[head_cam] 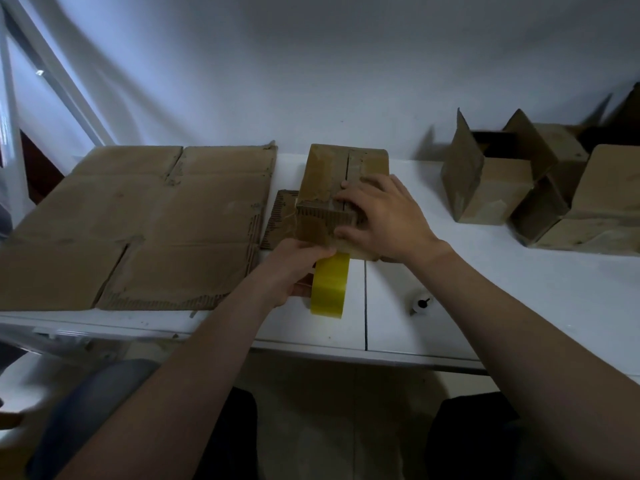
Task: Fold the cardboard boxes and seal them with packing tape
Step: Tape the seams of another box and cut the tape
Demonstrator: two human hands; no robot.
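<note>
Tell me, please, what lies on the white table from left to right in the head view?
In order: flattened cardboard sheets → closed box → small white part → open boxes. The yellow tape roll overlaps the closed box, so it is left out.

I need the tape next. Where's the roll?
Centre of the head view: the roll is in the left hand, just in front of the box.

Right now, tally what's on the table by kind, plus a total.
Folded boxes: 4 (centre box; three at right)
Flat cardboard: 2 (large sheet; small piece beside the centre box)
Yellow tape roll: 1
Small white object: 1
Total: 8
</note>
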